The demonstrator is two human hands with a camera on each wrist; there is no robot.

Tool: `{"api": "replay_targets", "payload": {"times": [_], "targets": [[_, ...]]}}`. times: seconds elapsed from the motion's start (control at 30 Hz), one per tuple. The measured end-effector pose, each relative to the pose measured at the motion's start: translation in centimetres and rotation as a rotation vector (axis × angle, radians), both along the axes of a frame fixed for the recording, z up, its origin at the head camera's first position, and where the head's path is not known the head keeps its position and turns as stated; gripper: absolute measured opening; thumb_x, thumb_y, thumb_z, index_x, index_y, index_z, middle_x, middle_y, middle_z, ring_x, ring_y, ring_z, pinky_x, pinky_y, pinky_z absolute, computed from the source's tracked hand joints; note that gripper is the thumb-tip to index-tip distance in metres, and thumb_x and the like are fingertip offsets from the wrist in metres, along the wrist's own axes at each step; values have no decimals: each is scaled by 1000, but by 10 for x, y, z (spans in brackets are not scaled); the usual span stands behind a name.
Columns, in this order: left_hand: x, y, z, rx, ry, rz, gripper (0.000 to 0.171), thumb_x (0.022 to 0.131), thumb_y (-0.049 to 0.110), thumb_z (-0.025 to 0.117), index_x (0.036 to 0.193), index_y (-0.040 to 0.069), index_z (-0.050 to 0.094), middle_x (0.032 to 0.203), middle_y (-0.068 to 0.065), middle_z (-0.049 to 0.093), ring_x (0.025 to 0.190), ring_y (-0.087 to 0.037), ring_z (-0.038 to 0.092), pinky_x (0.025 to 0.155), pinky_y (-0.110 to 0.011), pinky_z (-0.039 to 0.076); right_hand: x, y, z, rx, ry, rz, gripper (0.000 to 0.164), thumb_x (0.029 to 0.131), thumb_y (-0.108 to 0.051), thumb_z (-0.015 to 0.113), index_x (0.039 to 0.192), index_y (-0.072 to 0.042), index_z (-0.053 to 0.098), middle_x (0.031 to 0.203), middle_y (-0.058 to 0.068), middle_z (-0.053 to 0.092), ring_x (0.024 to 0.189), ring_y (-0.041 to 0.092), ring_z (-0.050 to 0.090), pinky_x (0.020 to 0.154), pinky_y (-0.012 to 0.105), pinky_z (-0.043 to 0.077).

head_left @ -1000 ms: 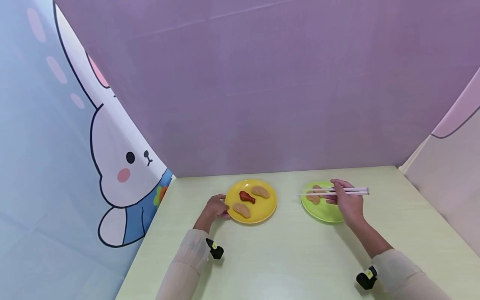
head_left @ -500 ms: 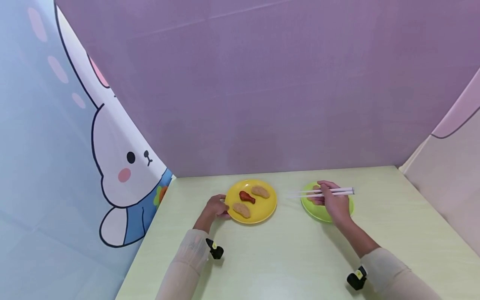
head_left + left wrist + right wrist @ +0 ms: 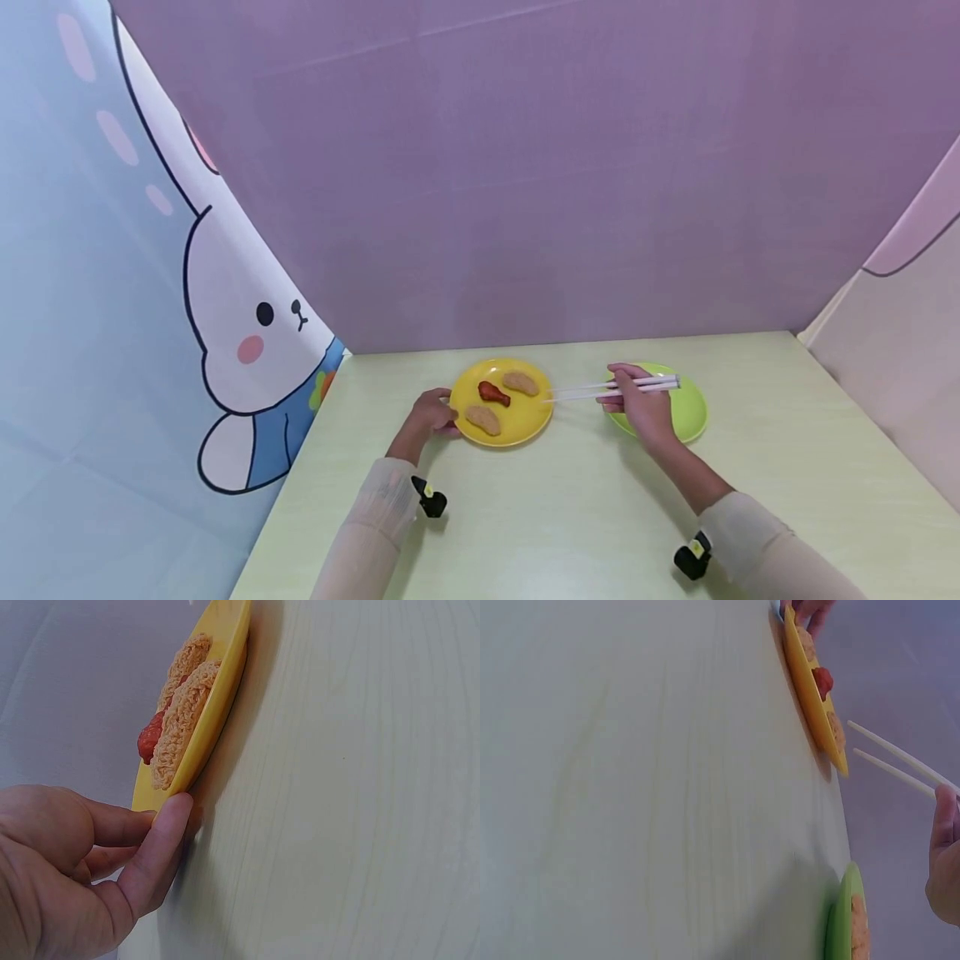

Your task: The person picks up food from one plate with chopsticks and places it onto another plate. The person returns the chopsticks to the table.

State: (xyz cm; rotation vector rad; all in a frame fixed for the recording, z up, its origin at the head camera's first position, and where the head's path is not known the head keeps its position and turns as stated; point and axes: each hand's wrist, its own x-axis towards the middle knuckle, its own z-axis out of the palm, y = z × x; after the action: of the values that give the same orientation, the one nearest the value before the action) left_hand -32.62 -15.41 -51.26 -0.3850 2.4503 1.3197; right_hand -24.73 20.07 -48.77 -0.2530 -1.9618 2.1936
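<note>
My left hand (image 3: 432, 411) pinches the left rim of a yellow plate (image 3: 525, 427). On that plate lie a red toy-like drumstick (image 3: 494, 393) and two tan, crumbly-coated fried pieces, one at the back (image 3: 521, 383) and one in front (image 3: 483, 420). My right hand (image 3: 647, 414) grips a pair of white chopsticks (image 3: 663, 382) above the left part of a green plate (image 3: 693, 410). The chopstick tips are parted at the yellow plate's right edge, with nothing between them. In the right wrist view, a tan piece (image 3: 859, 928) shows on the green plate; the head view hides it behind my hand.
Both plates stand on a pale wood-grain table (image 3: 540, 517), with a gap of table between them. A purple cloth wall (image 3: 525, 208) rises at the table's back edge. To the left hangs a blue cloth (image 3: 90, 333) with a rabbit print.
My right hand has moved left with the chopsticks, from over the green plate's right side; their tips have reached the yellow plate's edge. The left hand and both plates have stayed in place.
</note>
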Motion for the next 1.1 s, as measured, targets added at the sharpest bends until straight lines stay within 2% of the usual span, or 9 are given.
{"api": "replay_targets", "payload": {"times": [0.23, 0.43, 0.63, 0.83, 1.1], "targets": [[-1, 0, -3, 7, 1, 0, 57, 92, -2, 65, 146, 8, 52, 103, -15, 66, 72, -16, 69, 63, -28, 65, -1, -15, -3, 2, 18, 28, 34, 105, -21, 57, 127, 4, 63, 83, -5, 73, 68, 11, 76, 63, 27, 65], [-1, 0, -4, -6, 9, -6, 57, 91, -3, 66, 146, 7, 52, 104, -16, 67, 71, -16, 69, 62, -27, 64, -4, -27, -7, 8, 40, 37, 34, 105, -21, 57, 125, 6, 63, 85, 1, 74, 68, 13, 76, 62, 30, 65], [-4, 1, -4, -5, 0, 3, 57, 91, -3, 66, 145, 7, 53, 102, -15, 68, 70, -16, 68, 60, -26, 63, -6, -39, -8, -1, 39, 55, 31, 106, -19, 55, 124, 4, 64, 88, 7, 74, 67, 14, 75, 60, 30, 65], [-4, 1, -4, -8, 2, 7, 57, 90, -2, 66, 145, 7, 53, 100, -14, 69, 69, -15, 68, 60, -26, 63, -8, -50, -11, 5, 13, 75, 29, 106, -19, 55, 124, 0, 65, 105, 26, 69, 70, 16, 76, 62, 31, 65], [-2, 3, -2, -19, 22, 0, 57, 90, -3, 65, 145, 6, 53, 104, -15, 68, 72, -15, 68, 61, -26, 64, -8, -63, -13, -8, 12, 95, 29, 106, -19, 55, 124, 1, 65, 103, 24, 69, 74, 22, 76, 62, 31, 65]]}}
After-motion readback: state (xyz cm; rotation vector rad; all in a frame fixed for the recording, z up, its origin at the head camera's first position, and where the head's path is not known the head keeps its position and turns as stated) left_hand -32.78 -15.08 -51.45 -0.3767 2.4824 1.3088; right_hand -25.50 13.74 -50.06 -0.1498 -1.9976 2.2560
